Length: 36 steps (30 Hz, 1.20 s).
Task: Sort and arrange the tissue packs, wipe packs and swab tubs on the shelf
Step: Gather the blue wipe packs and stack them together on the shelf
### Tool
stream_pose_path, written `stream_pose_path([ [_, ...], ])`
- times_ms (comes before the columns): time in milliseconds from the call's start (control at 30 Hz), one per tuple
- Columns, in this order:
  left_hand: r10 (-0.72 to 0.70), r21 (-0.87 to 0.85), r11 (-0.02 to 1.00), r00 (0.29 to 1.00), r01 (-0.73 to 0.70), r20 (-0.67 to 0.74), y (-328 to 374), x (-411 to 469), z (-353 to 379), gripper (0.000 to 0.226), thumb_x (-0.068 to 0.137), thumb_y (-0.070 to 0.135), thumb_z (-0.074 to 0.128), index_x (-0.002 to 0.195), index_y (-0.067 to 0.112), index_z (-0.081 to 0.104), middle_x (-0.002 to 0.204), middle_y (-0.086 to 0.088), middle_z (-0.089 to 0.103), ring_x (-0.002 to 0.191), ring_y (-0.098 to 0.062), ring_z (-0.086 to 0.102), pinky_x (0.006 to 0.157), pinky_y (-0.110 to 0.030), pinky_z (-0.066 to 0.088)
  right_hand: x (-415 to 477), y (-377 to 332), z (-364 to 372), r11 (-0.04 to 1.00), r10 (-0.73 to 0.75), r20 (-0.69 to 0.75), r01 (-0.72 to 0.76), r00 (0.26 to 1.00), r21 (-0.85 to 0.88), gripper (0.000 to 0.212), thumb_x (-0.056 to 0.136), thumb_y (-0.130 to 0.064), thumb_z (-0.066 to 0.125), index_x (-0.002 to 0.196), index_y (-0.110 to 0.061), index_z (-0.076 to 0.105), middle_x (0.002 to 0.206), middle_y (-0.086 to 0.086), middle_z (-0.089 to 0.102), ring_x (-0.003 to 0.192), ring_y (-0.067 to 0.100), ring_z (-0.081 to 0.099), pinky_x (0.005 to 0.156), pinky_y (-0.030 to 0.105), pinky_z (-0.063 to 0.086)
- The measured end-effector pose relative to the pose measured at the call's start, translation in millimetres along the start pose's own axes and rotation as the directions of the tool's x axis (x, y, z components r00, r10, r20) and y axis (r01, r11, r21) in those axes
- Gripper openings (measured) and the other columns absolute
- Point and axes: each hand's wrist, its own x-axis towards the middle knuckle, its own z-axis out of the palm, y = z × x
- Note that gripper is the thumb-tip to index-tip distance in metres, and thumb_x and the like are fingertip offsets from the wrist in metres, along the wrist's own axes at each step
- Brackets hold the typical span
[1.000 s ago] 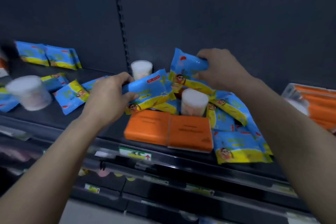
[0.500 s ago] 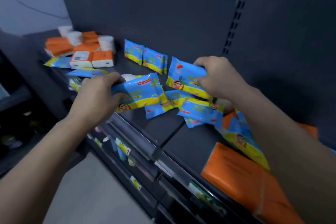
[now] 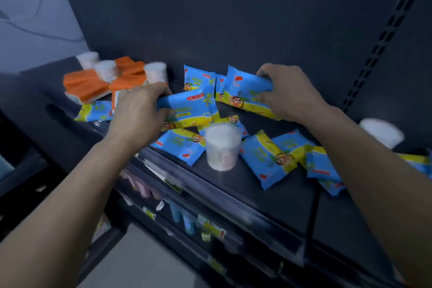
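Observation:
My left hand (image 3: 138, 110) grips a blue and yellow wipe pack (image 3: 189, 107) above the dark shelf (image 3: 268, 196). My right hand (image 3: 289, 93) grips a second blue wipe pack (image 3: 243, 91) just to its right. Two more wipe packs (image 3: 198, 78) stand against the back wall behind them. Several wipe packs (image 3: 264, 159) lie loose on the shelf below my hands. A clear swab tub (image 3: 222, 146) stands upright among them. Orange tissue packs (image 3: 86, 82) lie at the far left with three swab tubs (image 3: 106, 70) on and beside them.
Another swab tub (image 3: 381, 132) stands at the right near my forearm. The dark back panel (image 3: 233, 30) closes the shelf behind, with a slotted upright (image 3: 383, 37) at the right. Price tags (image 3: 210, 229) line the shelf's front rail. Lower shelves hold small items.
Both hands have carried their wipe packs leftward along the shelf. My view has swung left, so the orange tissue packs and standing wipe packs are nearer.

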Motion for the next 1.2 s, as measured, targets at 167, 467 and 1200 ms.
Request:
stream_pose_path([
  [167,0.106,-0.04,0.994,0.993,-0.103,0.061,-48,43,-5,0.018,0.073,0.012,0.072,0.088,0.014,0.061,0.076,-0.003,0.061,0.083,-0.033,0.057,0.079,-0.041,0.042,23,-37,21,0.993,0.113,0.011,-0.112,0.994,-0.041,0.029,0.084,-0.011,0.057,0.111,-0.018,0.057,0.105,0.009,0.062,0.094,0.031,0.057,0.075,0.036,0.048],
  [467,0.232,-0.131,0.966,0.97,-0.222,0.066,-66,116,45,0.025,0.072,0.014,0.073,0.095,0.013,0.064,0.091,-0.01,0.065,0.092,-0.034,0.055,0.088,-0.042,0.04,64,-22,38,0.966,0.223,-0.031,-0.225,0.974,-0.127,0.029,0.082,-0.009,0.057,0.11,-0.017,0.057,0.103,0.012,0.063,0.094,0.033,0.057,0.076,0.038,0.048],
  [1200,0.432,-0.039,0.881,0.769,-0.472,0.471,-120,237,157,0.034,0.082,0.018,0.064,0.116,0.016,0.058,0.118,-0.006,0.051,0.109,-0.027,0.051,0.088,-0.035,0.027,152,-1,119,0.858,0.453,0.256,-0.34,0.854,-0.385,0.037,0.082,-0.018,0.064,0.117,-0.029,0.059,0.119,-0.001,0.059,0.117,0.023,0.046,0.095,0.036,0.027],
])
